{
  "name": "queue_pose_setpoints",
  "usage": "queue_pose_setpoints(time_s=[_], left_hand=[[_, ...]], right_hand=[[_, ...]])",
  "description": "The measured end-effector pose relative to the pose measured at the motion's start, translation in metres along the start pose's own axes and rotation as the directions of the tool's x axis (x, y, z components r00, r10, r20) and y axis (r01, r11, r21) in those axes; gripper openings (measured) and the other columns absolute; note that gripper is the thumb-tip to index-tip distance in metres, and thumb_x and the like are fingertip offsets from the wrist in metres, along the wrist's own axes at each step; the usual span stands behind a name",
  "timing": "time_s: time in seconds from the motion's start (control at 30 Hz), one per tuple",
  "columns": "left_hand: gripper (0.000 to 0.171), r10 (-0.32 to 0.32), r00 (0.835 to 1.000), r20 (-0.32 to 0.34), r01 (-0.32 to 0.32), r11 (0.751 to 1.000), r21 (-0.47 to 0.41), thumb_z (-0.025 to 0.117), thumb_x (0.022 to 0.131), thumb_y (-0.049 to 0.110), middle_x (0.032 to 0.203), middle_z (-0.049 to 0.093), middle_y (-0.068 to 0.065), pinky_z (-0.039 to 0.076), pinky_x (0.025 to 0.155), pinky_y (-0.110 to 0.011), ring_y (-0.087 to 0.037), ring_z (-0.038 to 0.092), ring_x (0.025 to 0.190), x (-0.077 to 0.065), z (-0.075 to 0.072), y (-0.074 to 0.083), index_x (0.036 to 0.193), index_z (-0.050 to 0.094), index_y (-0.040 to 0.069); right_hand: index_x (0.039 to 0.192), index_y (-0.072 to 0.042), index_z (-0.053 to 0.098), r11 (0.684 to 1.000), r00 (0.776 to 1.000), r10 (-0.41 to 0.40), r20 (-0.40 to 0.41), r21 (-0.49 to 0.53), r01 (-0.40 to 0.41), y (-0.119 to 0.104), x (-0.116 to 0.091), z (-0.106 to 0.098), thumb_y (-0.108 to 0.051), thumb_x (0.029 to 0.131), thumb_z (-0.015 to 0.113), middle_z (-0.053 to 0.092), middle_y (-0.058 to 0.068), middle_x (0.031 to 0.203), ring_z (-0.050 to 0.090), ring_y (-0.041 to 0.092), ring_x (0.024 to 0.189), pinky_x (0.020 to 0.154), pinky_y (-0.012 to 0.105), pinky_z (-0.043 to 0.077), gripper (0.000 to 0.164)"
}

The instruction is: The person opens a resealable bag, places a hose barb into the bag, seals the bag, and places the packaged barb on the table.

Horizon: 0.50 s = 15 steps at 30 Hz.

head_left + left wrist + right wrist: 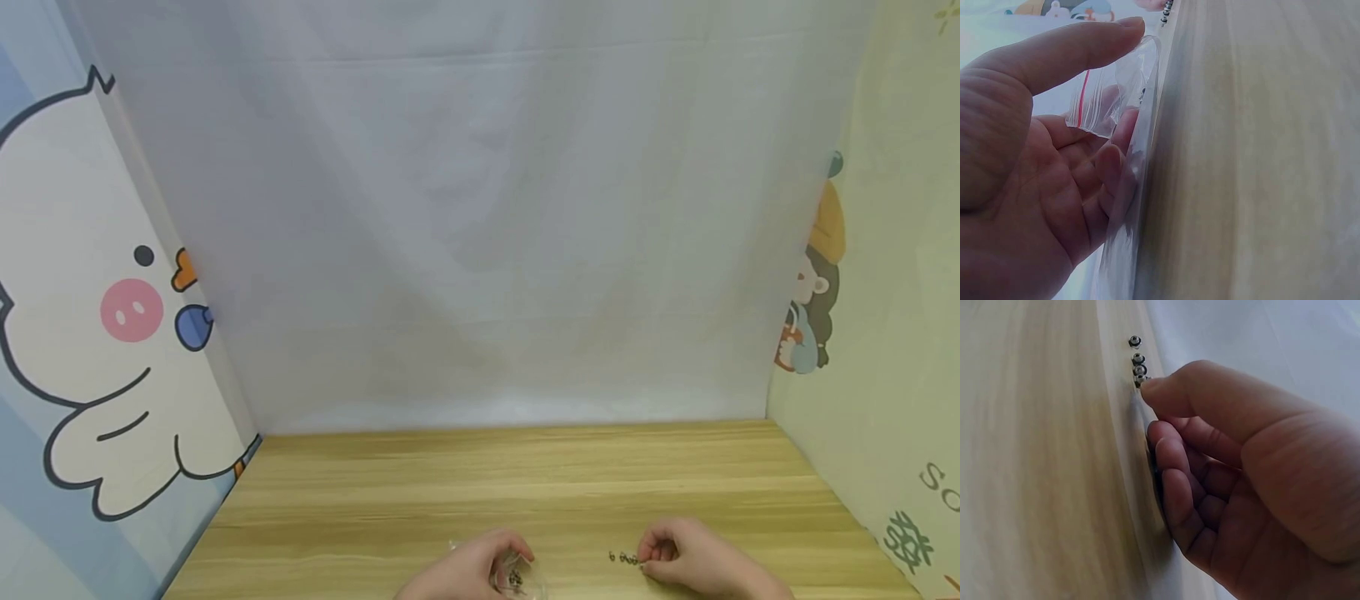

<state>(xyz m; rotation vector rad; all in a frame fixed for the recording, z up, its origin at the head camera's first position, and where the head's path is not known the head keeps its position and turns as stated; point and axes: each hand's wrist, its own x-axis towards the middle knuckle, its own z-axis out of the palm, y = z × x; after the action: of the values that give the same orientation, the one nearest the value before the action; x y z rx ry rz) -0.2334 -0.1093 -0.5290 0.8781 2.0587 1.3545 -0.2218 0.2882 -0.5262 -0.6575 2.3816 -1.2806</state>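
The tabletop [420, 492] runs beneath the fingers of both your hands. Your left hand [468, 568] curls its fingers and thumb around a clear bag [1097, 103], whose film stretches out below those fingers. Your right hand [693, 554] has its fingers folded in, thumb and forefinger apparently pinching the nearest metal piece [1140, 382] at the end of a short row [1139, 359]. The row extends leftward from your right fingertips, and a loose cluster of similar pieces [515, 577] sits in the bag, just beside your left fingers.

If your right fingers drag sideways as they let go, they could knock the row out of line, since the pieces beside your thumb stand so close together. A tilt or squeeze of the bag by your left fingers could spill the cluster, should its mouth be unsealed; you cannot tell that from here.

The left wrist view shows a red stripe [1084, 94] between your thumb and fingers, which the head view does not show. The right wrist view makes out single pieces and the wider gap before the one farthest from your thumb; your forefinger's tip is hidden there, behind the thumb
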Motion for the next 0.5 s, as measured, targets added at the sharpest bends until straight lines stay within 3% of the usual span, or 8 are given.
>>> queue_pose_setpoints(time_s=[0.5], left_hand=[[0.046, -0.01, 1.0, -0.023, 0.01, 1.0, -0.018, 0.085, 0.091, 0.011, 0.099, 0.063, 0.003, 0.049, 0.07, -0.021, -0.002, 0.056, 0.076, 0.0005, 0.0022, 0.0003, 0.133, 0.066, 0.01]], right_hand=[[0.1, -0.012, 0.075, 1.0, 1.0, 0.009, 0.008, -0.02, -0.009, -0.007, 0.0002, -0.0006, -0.02, 0.102, 0.074, 0.068, -0.004, 0.087, 0.058, 0.006, 0.074, 0.067, 0.026, 0.05, 0.009]])
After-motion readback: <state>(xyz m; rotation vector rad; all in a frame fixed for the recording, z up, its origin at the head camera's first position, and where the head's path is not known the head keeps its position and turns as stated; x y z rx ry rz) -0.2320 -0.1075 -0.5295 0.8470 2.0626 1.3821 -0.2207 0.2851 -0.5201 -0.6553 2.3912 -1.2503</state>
